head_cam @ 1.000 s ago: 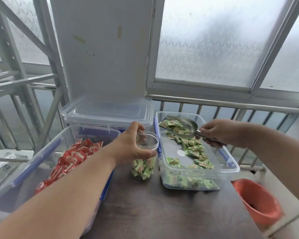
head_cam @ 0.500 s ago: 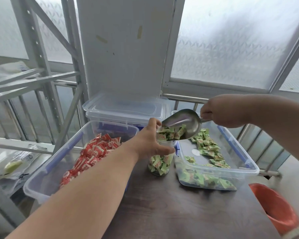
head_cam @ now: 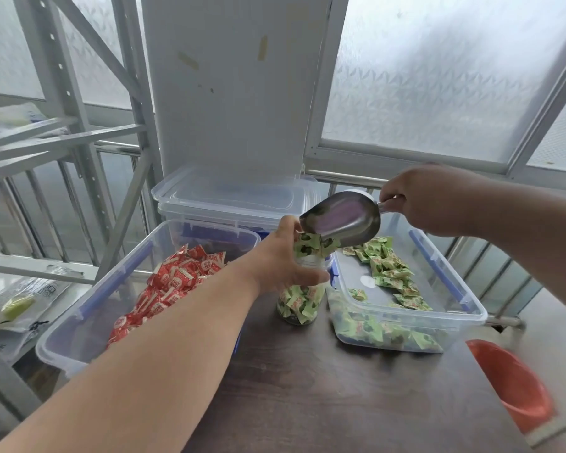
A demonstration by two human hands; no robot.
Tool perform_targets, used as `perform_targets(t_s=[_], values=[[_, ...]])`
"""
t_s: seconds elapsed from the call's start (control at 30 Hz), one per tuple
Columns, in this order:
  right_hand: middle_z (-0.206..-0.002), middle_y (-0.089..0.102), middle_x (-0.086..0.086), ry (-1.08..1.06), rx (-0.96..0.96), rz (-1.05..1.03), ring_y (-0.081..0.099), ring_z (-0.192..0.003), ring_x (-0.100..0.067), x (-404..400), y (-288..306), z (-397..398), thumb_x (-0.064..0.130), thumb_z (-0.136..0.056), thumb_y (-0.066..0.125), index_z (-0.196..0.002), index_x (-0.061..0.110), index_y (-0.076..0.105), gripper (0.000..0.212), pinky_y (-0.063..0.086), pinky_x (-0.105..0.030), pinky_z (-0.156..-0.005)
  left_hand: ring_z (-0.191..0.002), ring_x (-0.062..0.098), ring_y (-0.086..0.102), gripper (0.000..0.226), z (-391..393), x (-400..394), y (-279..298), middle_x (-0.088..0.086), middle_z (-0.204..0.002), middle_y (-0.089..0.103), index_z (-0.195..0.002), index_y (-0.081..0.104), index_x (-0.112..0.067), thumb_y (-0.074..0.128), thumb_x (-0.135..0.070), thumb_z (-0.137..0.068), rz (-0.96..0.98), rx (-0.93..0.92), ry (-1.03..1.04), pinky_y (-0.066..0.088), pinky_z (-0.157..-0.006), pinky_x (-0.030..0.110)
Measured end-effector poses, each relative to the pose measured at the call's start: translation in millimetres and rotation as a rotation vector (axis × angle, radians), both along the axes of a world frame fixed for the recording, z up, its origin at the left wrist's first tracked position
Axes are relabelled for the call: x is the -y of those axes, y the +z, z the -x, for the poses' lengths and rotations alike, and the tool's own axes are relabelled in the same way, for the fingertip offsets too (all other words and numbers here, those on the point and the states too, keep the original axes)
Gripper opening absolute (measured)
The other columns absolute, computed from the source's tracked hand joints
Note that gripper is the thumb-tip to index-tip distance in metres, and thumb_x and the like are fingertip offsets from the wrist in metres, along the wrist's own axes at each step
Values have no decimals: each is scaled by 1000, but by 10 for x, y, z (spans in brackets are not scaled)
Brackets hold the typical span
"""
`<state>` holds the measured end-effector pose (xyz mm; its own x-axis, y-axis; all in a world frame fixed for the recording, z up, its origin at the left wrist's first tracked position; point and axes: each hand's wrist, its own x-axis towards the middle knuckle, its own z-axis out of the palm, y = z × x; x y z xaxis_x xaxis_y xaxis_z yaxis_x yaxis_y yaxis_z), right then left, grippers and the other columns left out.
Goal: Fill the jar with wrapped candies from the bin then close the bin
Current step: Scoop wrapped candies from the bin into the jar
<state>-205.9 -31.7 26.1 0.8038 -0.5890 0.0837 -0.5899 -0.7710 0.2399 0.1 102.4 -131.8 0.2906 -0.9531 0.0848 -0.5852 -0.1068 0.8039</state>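
From my head camera, the only view: my right hand (head_cam: pixel 415 199) is closed around the handle of the metal scoop (head_cam: pixel 342 220), which half a second ago was level and loaded and is now tipped steeply, mouth down, its bowl all but empty as the last green wrapped candies (head_cam: pixel 309 245) slide off its lip. My left hand (head_cam: pixel 283 263) is wrapped around the upper part of the clear jar (head_cam: pixel 299 302), thumb up beside the scoop's mouth, steadying it on the dark table (head_cam: pixel 340 387) just beneath the pour. The green candies now bunch at the jar's mouth, where a second ago the rim stood open and only the lower half was filled; I judge the jar close to full, though my fingers hide its middle. Just to the right of my left hand sits the open bin (head_cam: pixel 464 308) of green candies, its stock thinned, bare floor showing. Left of my forearm lies a second open bin of red candies (head_cam: pixel 177 282). Beyond my knuckles, the stacked clear lids (head_cam: pixel 236 199) wait, so the closing step is not yet begun.
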Motion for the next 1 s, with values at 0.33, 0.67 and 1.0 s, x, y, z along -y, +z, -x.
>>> perform_targets(t_s=[0.33,0.67,1.0], values=[[-79,54,16,-114,4,55,53,-77,-9,37,-48,122,15,-103,48,-103,27,68,24,38,-26,-62,-116,10,62,81,-2,-8,-9,-3,-132,59,-127,40,-28,98,-51,-76,4,26,3,55,-85,23],[-54,62,-3,-490,-311,-437,42,-35,-17,289,-556,391,19,-100,46,-76,7,67,34,37,-20,-40,-124,13,60,76,-11,9,-23,0,-137,60,-127,41,-25,97,-46,-80,9,14,-9,53,-79,18],[-100,68,-10,-384,-59,-65,61,-85,-28,563,-1010,298,17,-95,58,-119,10,68,27,51,-34,-69,-124,1,59,73,-26,47,-56,-4,-132,63,-124,44,-27,97,-46,-78,19,16,11,51,-79,15]])
